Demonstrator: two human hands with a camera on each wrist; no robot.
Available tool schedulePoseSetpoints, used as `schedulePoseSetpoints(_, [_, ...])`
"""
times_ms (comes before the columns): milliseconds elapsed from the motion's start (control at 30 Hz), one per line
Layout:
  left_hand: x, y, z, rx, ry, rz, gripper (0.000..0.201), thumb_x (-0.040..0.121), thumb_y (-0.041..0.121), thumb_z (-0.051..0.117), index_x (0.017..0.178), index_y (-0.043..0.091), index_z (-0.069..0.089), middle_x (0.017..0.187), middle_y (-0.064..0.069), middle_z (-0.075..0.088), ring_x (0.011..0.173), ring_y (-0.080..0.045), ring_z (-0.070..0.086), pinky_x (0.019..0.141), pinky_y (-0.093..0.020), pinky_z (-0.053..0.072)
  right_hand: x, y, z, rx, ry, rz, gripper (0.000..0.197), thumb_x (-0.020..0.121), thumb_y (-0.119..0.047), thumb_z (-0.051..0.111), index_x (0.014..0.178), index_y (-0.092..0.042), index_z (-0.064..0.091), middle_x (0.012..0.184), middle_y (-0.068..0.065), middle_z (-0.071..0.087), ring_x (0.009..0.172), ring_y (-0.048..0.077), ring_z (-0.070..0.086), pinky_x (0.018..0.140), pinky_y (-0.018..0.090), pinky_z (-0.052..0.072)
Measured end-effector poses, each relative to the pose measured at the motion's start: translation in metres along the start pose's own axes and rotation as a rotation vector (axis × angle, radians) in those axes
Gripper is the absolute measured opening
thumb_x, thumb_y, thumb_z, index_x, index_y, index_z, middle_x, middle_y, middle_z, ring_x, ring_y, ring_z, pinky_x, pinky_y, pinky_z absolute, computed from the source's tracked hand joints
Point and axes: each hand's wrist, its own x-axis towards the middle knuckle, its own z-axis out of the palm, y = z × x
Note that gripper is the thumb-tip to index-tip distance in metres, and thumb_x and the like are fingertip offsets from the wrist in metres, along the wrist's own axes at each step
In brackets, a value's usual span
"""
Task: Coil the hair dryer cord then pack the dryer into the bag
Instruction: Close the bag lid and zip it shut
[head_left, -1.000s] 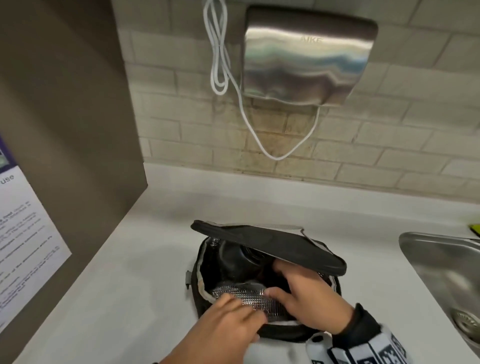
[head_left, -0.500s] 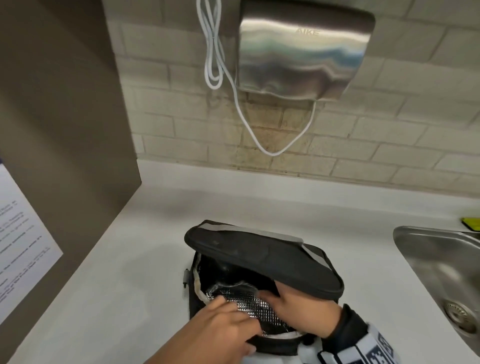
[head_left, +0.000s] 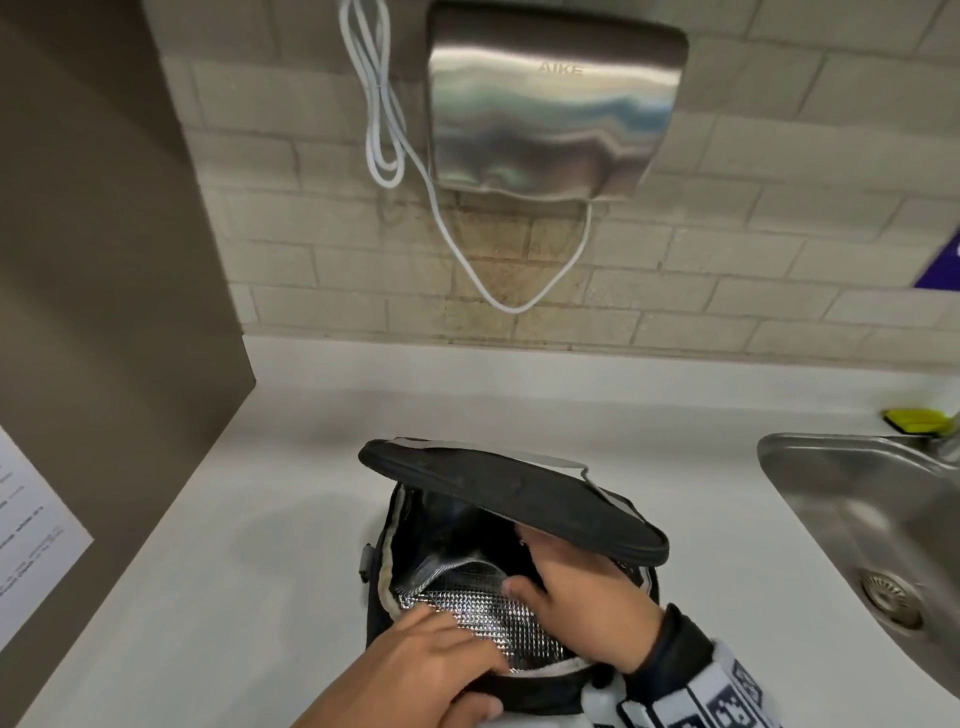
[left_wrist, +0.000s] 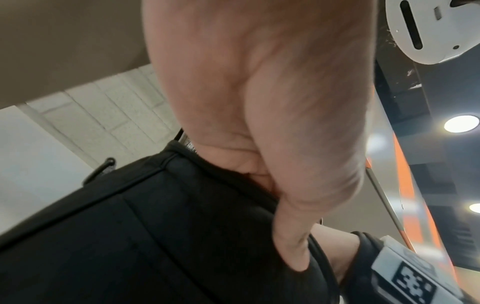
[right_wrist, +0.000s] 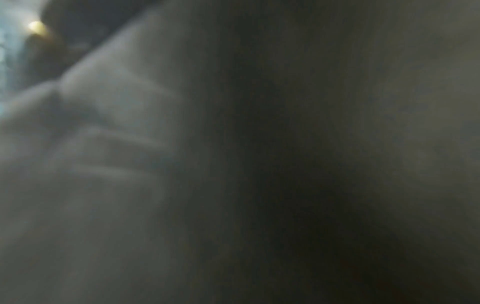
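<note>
Fingers (head_left: 457, 642) of the left hand (head_left: 415, 670) lie over the near rim of the bag (head_left: 379, 623), resting on its quilted silver lining (head_left: 498, 618), while in the left wrist view the thumb (left_wrist: 293, 242) presses down the black outer wall (left_wrist: 130, 236); the rim sits pinched between thumb and fingers. Just to the right of it, the right hand (head_left: 576, 592) reaches into the bag's mouth with its thumb (head_left: 519, 590) stretched toward the left hand and its fingers gone under the flap, so how far they are bent and whether they hold anything cannot be told. The right wrist view is dark and blurred, showing only dim skin. A black cuff and a patterned wristband (head_left: 727, 691) cover that wrist.

Beyond both hands the bag's black lid (head_left: 498, 488) stands half raised, tilted over the opening. The inside past the fingers is dark; the hair dryer cannot be made out there.

The bag stands on a white counter (head_left: 260, 519). Off to the right of the right hand lies a steel sink (head_left: 857, 499). Farther on, against the tiled wall (head_left: 779, 260), hangs a steel hand dryer (head_left: 550, 104) with its white cord (head_left: 384, 130) looped beside it.
</note>
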Motion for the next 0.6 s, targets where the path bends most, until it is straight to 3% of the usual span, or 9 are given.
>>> schedulePoseSetpoints(67, [0.008,0.009,-0.005,0.020,-0.186,0.094,0.009,0.092,0.048,0.052,0.099,0.049,0.057,0.093,0.031,0.058,0.091,0.017,0.047,0.089,-0.004,0.031,-0.006,0.002,-0.002,-0.114,0.097,-0.033,0.048,0.080,-0.047,0.058,0.118,-0.017,0.060,0.113,0.007,0.070,0.108,0.026,0.065,0.097,0.029,0.042])
schedulePoseSetpoints(133, [0.013,0.009,-0.011,0.082,-0.122,0.200,0.020,0.089,0.056,0.055,0.104,0.043,0.057,0.104,0.029,0.058,0.100,0.011,0.047,0.089,-0.010,0.035,-0.008,0.005,0.004,-0.196,0.255,-0.082,0.047,0.066,-0.043,0.069,0.106,-0.017,0.070,0.101,0.007,0.075,0.096,0.027,0.071,0.094,0.029,0.041])
schedulePoseSetpoints(267, [0.022,0.018,-0.032,-0.053,0.059,0.098,0.015,0.083,0.049,0.065,0.095,0.039,0.065,0.098,0.028,0.060,0.092,0.003,0.058,0.080,-0.025,0.045,-0.018,0.000,0.005,-0.203,0.231,-0.028,0.058,0.057,-0.058,0.071,0.102,-0.021,0.069,0.097,-0.001,0.076,0.089,0.019,0.073,0.078,0.025,0.056])
schedulePoseSetpoints(300, [0.024,0.021,-0.038,-0.063,0.074,0.109,0.011,0.083,0.046,0.066,0.091,0.038,0.065,0.096,0.028,0.061,0.089,0.001,0.060,0.077,-0.026,0.047,-0.020,0.001,0.005,-0.187,0.246,-0.024,0.060,0.060,-0.060,0.067,0.106,-0.022,0.065,0.100,-0.002,0.075,0.091,0.018,0.072,0.079,0.025,0.056])
schedulePoseSetpoints(367, [0.027,0.028,-0.053,-0.126,0.092,0.133,0.005,0.082,0.042,0.068,0.083,0.036,0.067,0.089,0.024,0.063,0.080,-0.004,0.063,0.069,-0.026,0.051,-0.028,0.005,0.004,-0.076,0.243,-0.050,0.062,0.074,-0.060,0.056,0.123,-0.024,0.055,0.124,-0.002,0.066,0.114,0.017,0.063,0.097,0.025,0.046])
schedulePoseSetpoints(433, [0.033,0.039,-0.078,-0.195,0.049,0.172,0.010,0.082,0.038,0.071,0.074,0.032,0.069,0.080,0.017,0.065,0.071,-0.009,0.065,0.061,-0.026,0.051,-0.037,0.012,-0.002,0.099,0.215,-0.098,0.067,0.083,-0.058,0.052,0.143,-0.034,0.034,0.153,-0.013,0.033,0.140,0.004,0.030,0.113,0.018,0.023])
schedulePoseSetpoints(467, [0.037,0.046,-0.092,-0.228,0.023,0.206,0.014,0.082,0.036,0.072,0.070,0.029,0.070,0.076,0.014,0.066,0.067,-0.012,0.065,0.058,-0.026,0.050,-0.044,0.015,-0.009,0.159,0.189,-0.113,0.068,0.084,-0.057,0.052,0.145,-0.040,0.028,0.155,-0.020,0.020,0.142,-0.003,0.017,0.113,0.014,0.019])
schedulePoseSetpoints(500, [0.043,0.052,-0.104,-0.251,0.022,0.240,0.019,0.083,0.037,0.071,0.068,0.026,0.071,0.072,0.011,0.067,0.063,-0.014,0.066,0.055,-0.027,0.050,-0.052,0.019,-0.016,0.200,0.177,-0.133,0.064,0.084,-0.057,0.054,0.142,-0.042,0.033,0.153,-0.025,0.021,0.140,-0.007,0.017,0.110,0.011,0.021])
schedulePoseSetpoints(600, [0.073,0.066,-0.140,-0.258,0.030,0.304,0.026,0.086,0.042,0.067,0.068,0.024,0.072,0.069,0.006,0.069,0.063,-0.018,0.068,0.058,-0.028,0.050,-0.076,0.040,-0.031,0.287,0.186,-0.113,0.032,0.079,-0.053,0.061,0.108,-0.041,0.064,0.127,-0.032,0.049,0.123,-0.009,0.044,0.097,0.006,0.035])
